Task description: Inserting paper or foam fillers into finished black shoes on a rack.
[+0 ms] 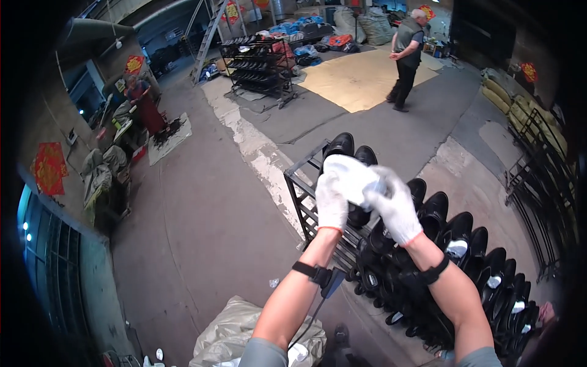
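My left hand (331, 203) and my right hand (394, 207), both in white knit gloves, are closed on a pale white, slightly glossy piece (346, 174). It looks thin and rounded, but blur hides its exact kind. Both hands are above the end of a black metal rack (299, 194). Just behind the white piece, a pair of black shoes (340, 145) stands on the rack's top. More black shoes (435, 209) line the rack to the right of my right hand, and whitish inserts (457, 248) show in some of them.
A pale sack (235, 333) holding white pieces stands below my left forearm. Farther off are another shoe rack (257, 67), a person walking (406, 55) by a tan floor sheet (348, 79), and a person at the left (143, 107). Metal racks (535, 202) stand at the right.
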Available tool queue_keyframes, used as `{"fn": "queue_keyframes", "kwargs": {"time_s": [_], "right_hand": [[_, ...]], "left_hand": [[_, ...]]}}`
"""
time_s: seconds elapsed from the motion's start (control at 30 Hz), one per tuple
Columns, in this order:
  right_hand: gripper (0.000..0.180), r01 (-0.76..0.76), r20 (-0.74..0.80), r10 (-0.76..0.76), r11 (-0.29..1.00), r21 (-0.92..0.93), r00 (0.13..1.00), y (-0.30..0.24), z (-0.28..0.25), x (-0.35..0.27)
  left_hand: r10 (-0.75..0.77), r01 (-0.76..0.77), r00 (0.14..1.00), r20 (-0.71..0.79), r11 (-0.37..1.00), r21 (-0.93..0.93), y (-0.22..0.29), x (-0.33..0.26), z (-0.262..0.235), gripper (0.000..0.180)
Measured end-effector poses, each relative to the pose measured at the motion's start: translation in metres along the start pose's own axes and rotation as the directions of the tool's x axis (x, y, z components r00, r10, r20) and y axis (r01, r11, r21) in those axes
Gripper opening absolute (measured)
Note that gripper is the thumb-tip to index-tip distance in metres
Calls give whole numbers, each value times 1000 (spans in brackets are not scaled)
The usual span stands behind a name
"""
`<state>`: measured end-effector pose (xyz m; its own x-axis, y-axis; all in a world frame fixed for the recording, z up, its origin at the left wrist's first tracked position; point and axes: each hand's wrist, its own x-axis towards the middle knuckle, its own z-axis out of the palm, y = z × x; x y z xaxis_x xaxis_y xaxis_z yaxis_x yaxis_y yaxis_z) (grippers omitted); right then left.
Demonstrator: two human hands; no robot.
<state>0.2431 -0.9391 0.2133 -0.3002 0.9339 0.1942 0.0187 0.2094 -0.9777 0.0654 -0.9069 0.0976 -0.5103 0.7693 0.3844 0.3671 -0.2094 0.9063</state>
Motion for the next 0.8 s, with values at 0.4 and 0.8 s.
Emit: {"fn": "queue_keyframes", "kwargs": {"time_s": [0.4, 0.8], "right_hand": [[37, 334, 334, -9, 70, -940, 943, 87, 44, 156], [11, 685, 595, -342, 392, -614, 728, 66, 113, -50]], "left_hand": [[-12, -288, 886, 463, 769, 571, -3, 17, -12, 25], [-263, 227, 965, -16, 797, 559, -151, -241, -266, 16]]}}
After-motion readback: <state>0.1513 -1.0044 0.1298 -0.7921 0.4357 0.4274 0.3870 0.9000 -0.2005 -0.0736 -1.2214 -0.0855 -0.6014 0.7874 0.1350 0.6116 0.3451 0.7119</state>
